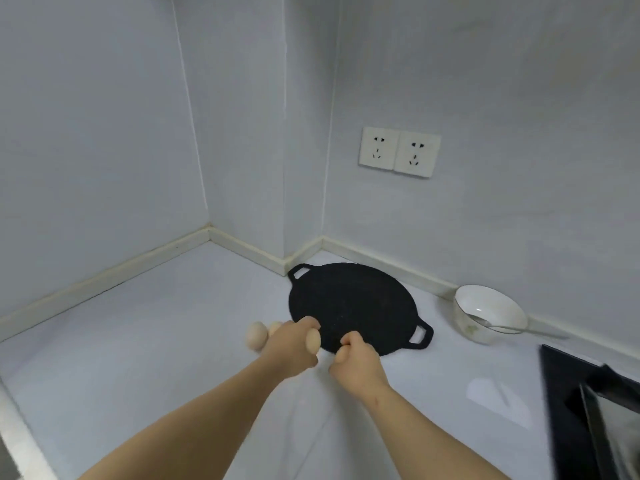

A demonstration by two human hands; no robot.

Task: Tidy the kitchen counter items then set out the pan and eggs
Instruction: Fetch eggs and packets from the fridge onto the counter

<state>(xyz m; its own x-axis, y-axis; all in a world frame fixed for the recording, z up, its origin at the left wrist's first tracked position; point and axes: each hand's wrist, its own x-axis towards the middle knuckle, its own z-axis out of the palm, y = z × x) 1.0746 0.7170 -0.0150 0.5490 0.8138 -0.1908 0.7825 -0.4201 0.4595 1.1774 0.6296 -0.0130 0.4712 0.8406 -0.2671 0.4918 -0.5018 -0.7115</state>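
A flat black pan (356, 299) with two loop handles lies on the pale counter near the wall corner. My left hand (291, 348) is at the pan's near-left edge, its fingers curled round a beige egg (312, 341). Two more eggs (257, 336) lie on the counter just left of that hand, one partly hidden behind it. My right hand (356, 363) is at the pan's front edge with its fingers curled. A small beige patch shows at its thumb; whether it holds an egg I cannot tell.
A white bowl (491, 318) with a metal spoon (512, 328) in it stands right of the pan by the wall. A black cooktop (588, 410) fills the lower right corner. A double wall socket (399, 151) sits above the pan. A raised strip edges the counter along the walls.
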